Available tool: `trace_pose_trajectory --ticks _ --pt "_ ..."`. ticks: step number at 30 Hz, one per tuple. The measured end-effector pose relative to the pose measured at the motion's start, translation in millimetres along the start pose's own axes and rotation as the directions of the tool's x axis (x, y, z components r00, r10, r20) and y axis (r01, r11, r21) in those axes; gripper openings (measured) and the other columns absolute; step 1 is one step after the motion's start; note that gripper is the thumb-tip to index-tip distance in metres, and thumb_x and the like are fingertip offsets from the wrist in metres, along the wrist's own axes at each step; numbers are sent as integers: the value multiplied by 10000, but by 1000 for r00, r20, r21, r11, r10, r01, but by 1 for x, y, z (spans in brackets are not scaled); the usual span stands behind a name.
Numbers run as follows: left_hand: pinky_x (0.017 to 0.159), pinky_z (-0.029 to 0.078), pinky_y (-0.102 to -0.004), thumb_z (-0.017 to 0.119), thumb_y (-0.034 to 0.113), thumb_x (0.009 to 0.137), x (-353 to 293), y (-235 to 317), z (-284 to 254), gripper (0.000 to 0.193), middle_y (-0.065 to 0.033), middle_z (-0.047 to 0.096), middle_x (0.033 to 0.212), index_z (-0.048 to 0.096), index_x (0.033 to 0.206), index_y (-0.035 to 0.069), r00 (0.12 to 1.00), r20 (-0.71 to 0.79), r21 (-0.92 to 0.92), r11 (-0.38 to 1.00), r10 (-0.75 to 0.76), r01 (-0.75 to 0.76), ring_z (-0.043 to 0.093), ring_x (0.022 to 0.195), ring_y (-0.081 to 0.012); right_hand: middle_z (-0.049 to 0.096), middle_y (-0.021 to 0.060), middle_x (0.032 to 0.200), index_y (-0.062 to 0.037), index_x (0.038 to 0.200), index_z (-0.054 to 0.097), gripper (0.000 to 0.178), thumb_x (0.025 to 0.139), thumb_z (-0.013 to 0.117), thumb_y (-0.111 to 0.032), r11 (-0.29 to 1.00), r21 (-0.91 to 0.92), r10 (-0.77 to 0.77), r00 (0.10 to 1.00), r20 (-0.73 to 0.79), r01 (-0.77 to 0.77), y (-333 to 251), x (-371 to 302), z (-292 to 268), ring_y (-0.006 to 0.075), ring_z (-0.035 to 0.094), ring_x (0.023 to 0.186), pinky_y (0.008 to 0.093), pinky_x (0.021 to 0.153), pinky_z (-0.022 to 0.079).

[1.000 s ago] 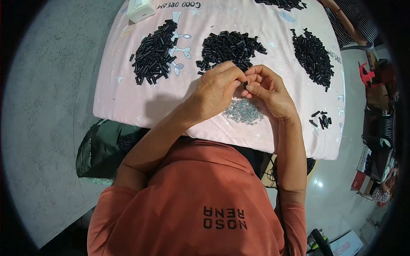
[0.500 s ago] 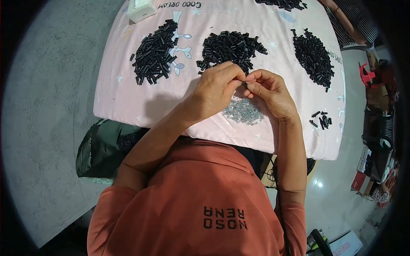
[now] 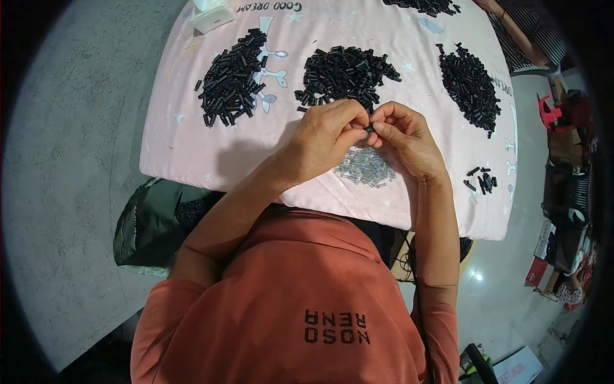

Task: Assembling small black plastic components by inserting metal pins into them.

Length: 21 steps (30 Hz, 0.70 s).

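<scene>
My left hand [image 3: 326, 136] and my right hand [image 3: 406, 137] meet at the fingertips, both in a pinch. Between them is a small black piece [image 3: 369, 128], mostly hidden by my fingers. It looks like the short black tubular pieces in the pile [image 3: 348, 72] just beyond my hands. Below my fingers, nearer my body, small clear and silvery pieces [image 3: 364, 168] lie spread on the pink cloth [image 3: 256, 160]. Another heap of black pieces [image 3: 233, 80] lies to the left.
At the right lie a heap of black pieces [image 3: 470, 86] and a few loose ones [image 3: 483, 180]. More sit at the far edge [image 3: 425, 5]. A white tissue box [image 3: 212, 16] stands far left. Another person's arm [image 3: 521, 35] reaches in at the far right. A dark green bag [image 3: 157, 221] hangs below left.
My hands have shifted very slightly toward my body, their fingertips still together around the small black piece. The heaps look the same.
</scene>
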<state>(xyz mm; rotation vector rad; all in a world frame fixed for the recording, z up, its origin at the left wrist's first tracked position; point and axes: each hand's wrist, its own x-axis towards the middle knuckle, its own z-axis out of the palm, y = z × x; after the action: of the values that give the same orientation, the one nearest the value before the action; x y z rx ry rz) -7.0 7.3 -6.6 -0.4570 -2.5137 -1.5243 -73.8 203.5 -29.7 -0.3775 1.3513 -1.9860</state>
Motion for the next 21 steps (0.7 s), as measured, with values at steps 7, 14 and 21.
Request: trace_pose_trajectory --ticks 7,14,21 --pt "640 552 -310 642 -33 876 -1 0 4 97 -121 663 843 609 964 -11 999 -35 30 999 24 -23 691 757 -205 679 65 867 14 1027 644 99 973 636 -68 998 59 40 999 -15 -39 2 0 0 110 662 754 223 693 541" --pt "678 539 -295 645 -9 889 0 -1 -1 112 -116 665 874 622 998 -15 1000 -31 -35 999 5 -6 674 773 -179 681 65 850 19 1029 650 99 941 664 -25 1000 4 4 1000 -9 -4 1 -1 1 114 668 749 219 682 545" --pt "696 484 -337 664 -16 847 -5 -16 -26 95 -116 609 873 661 938 9 1000 19 271 962 -16 10 619 790 -274 683 67 805 14 999 662 90 925 685 -32 999 -49 -8 997 -79 4 -3 0 2 106 661 711 218 658 545"
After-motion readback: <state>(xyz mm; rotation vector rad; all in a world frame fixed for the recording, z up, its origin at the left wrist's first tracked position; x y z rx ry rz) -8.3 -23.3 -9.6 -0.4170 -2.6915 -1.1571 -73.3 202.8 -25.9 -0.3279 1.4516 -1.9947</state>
